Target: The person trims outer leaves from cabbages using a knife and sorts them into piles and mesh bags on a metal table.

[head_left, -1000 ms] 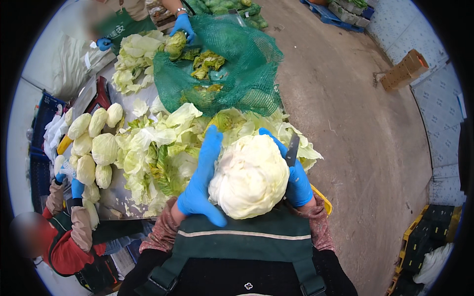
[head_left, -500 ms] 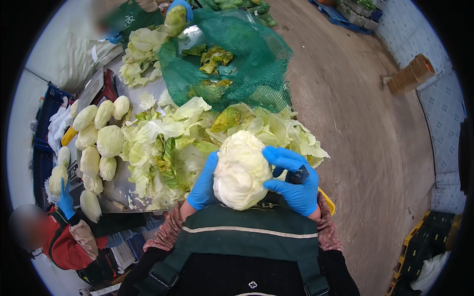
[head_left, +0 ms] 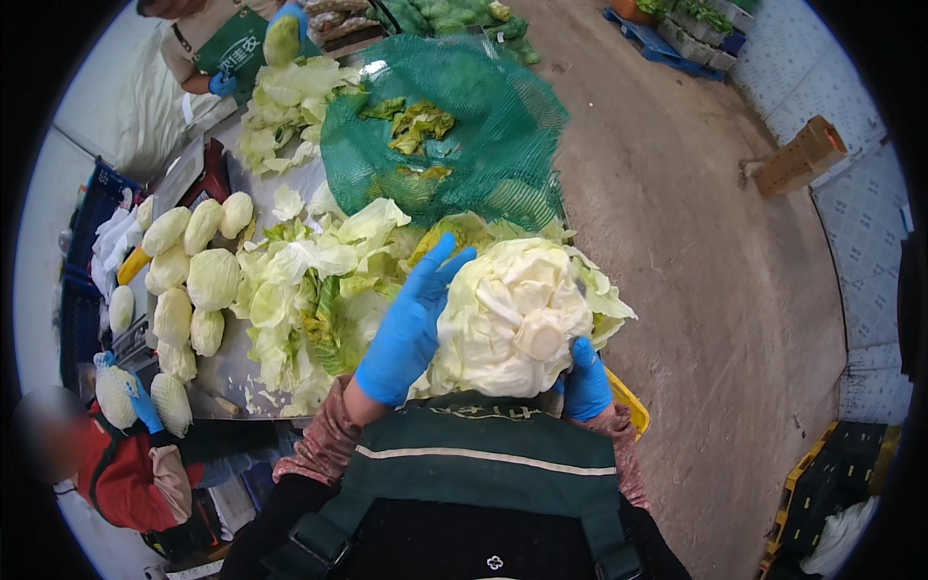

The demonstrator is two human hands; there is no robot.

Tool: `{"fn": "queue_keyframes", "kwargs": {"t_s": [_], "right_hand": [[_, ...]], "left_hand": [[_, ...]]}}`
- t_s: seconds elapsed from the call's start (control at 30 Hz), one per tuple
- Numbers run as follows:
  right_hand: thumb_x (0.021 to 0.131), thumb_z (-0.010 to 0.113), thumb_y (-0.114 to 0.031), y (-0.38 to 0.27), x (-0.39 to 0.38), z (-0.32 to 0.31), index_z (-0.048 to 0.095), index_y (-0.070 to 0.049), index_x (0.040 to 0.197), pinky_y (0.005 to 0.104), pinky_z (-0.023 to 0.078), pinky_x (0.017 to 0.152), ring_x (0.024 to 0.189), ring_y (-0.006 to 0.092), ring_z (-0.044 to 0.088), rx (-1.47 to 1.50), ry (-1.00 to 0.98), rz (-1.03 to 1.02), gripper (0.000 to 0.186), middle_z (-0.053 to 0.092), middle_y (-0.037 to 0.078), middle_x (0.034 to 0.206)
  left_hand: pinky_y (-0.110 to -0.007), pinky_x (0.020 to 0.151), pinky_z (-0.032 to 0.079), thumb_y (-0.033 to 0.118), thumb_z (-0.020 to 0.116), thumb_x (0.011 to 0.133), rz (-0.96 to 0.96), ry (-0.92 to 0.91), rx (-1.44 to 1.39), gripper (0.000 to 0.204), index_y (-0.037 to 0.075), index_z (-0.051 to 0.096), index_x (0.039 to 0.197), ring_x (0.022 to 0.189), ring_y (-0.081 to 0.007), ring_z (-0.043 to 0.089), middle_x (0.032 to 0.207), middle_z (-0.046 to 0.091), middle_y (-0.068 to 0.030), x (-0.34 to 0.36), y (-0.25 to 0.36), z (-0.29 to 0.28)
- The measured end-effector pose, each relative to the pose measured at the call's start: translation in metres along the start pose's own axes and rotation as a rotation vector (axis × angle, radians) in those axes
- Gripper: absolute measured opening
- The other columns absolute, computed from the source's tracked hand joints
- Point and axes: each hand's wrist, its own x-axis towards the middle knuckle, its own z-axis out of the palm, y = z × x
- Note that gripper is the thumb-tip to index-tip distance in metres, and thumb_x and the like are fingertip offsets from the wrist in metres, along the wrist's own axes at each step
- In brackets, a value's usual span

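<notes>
A pale cabbage (head_left: 507, 314) is held up over the near edge of the table, its round cut stem end facing me, with loosened outer leaves spreading at its right. Under its lower right side, my right hand (head_left: 586, 382) grips it, thumb up against the leaves; the other fingers are hidden beneath. My left hand (head_left: 401, 329) is at the cabbage's left side, fingers stretched out and apart. Both hands wear blue gloves. Stripped cabbage leaves (head_left: 324, 275) lie heaped just beyond and to the left, some yellowed.
A green mesh bag (head_left: 503, 116) with discarded leaves lies at the table's far end. Several trimmed cabbages (head_left: 213, 278) are grouped at left. A co-worker's gloved hand (head_left: 143, 401) handles netted cabbages at lower left; another person (head_left: 217, 48) works at far left. Right of the table is bare floor (head_left: 715, 319).
The cabbage has turned so its stem end shows, and it has shifted right. My left hand has risen and spread its fingers; my right hand has moved lower, under the cabbage.
</notes>
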Motion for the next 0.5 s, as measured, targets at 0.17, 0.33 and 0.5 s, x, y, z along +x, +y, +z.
{"fn": "queue_keyframes", "kwargs": {"t_s": [0.17,0.33,0.5], "right_hand": [[0.087,0.062,-0.059,0.015,0.005,0.013,0.044,-0.011,0.141,0.029,0.048,0.067,0.083,0.0168,0.062,-0.06,-0.038,0.285,0.075,0.066,0.003,0.11],[0.099,0.054,-0.024,0.02,-0.031,-0.007,0.052,0.0,0.132,0.0276,0.052,0.074,0.083,0.0151,0.065,-0.425,-0.004,0.341,0.041,0.067,0.009,0.106],[0.096,0.057,-0.017,-0.005,-0.038,0.008,0.045,-0.008,0.141,0.0301,0.05,0.06,0.067,0.0159,0.062,-1.002,-0.007,-0.148,0.047,0.068,0.008,0.093]], "left_hand": [[-0.045,0.115,0.028,0.066,0.033,0.095,-0.234,0.022,-0.684,0.081,0.008,0.029,0.15,0.138,-0.0303,0.036,0.152,0.036,-0.014,0.017,-0.037,-0.022],[-0.054,0.11,0.034,0.062,0.035,0.096,-0.326,0.025,-0.718,0.074,0.006,0.04,0.144,0.131,-0.0356,0.044,0.145,0.044,-0.0166,-0.019,-0.065,-0.037],[-0.054,0.107,0.037,0.053,0.035,0.099,-0.34,0.16,-0.786,0.064,0.006,0.043,0.142,0.123,-0.0365,0.052,0.133,0.056,-0.016,-0.025,-0.075,-0.062]]}}
